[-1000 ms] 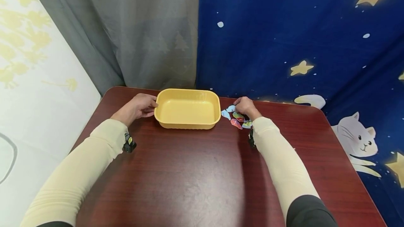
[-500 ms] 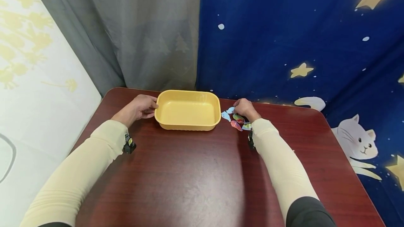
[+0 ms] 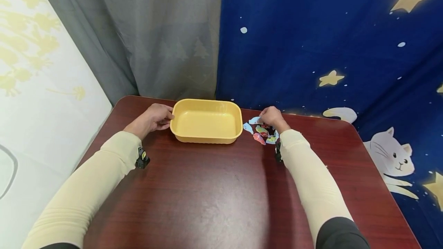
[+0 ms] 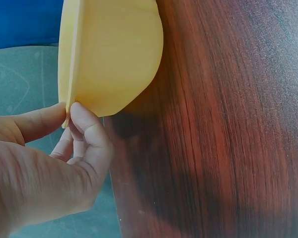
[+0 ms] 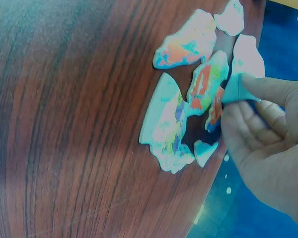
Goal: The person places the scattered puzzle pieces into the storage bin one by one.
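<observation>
A yellow plastic basin (image 3: 207, 124) sits near the table's far edge, with nothing visible inside it. My left hand (image 3: 158, 117) pinches its left rim between thumb and curled fingers, as the left wrist view shows close up. To the basin's right lies a cluster of flat, irregular printed pieces that look like puzzle pieces (image 5: 161, 119). My right hand (image 3: 271, 116) is over the far side of this cluster. In the right wrist view its thumb and fingers pinch the lower end of a pale blue and white puzzle piece (image 5: 247, 57); its underside is hidden.
The brown wooden table (image 3: 207, 187) ends just behind the basin and pieces. Beyond it hang a grey curtain (image 3: 173, 41) and a blue star-patterned curtain (image 3: 277, 49). A white wall panel (image 3: 41, 107) stands at the left.
My right hand has moved slightly right, uncovering more of the pale blue piece and other pieces under the hand. My left hand and the basin stay put.
</observation>
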Motion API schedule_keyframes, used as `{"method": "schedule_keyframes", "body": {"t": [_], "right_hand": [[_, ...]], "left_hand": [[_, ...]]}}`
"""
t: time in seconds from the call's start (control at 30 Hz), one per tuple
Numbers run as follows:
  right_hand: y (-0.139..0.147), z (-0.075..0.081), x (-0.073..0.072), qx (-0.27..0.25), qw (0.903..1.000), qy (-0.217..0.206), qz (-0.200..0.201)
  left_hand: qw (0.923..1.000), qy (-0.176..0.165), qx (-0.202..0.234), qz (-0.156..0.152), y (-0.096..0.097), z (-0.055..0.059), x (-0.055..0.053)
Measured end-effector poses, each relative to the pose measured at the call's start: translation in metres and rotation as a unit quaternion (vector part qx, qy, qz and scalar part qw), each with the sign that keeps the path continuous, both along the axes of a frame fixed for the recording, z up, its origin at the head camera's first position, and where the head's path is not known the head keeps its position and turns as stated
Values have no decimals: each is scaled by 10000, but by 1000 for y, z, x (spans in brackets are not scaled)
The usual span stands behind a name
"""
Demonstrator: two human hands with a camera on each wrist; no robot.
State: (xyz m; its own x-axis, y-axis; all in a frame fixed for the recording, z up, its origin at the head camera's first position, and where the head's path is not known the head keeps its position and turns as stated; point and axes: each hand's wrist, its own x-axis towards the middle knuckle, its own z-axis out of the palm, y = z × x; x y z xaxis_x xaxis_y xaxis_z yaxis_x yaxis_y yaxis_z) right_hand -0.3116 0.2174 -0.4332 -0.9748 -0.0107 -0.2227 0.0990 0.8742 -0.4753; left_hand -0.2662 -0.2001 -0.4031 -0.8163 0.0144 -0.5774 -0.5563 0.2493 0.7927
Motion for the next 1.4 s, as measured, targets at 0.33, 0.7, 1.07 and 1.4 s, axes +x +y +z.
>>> {"method": "schedule_keyframes", "body": {"t": [0.33, 0.7, 1.07, 1.4], "right_hand": [[12, 3, -6, -2103, 9754, -299, -591], [20, 10, -2, -2903, 9504, -999, -508], [21, 13, 4, -3462, 9301, -957, -772], [11, 26, 4, -3889, 9136, -832, -847]], "left_hand": [[10000, -30, 74, 14, 0, 1, 1], [9998, -30, 171, 71, -2, 1, 1], [9999, -23, 152, 35, -2, 0, 1], [9998, -59, 201, 26, -3, 0, 1]]}}
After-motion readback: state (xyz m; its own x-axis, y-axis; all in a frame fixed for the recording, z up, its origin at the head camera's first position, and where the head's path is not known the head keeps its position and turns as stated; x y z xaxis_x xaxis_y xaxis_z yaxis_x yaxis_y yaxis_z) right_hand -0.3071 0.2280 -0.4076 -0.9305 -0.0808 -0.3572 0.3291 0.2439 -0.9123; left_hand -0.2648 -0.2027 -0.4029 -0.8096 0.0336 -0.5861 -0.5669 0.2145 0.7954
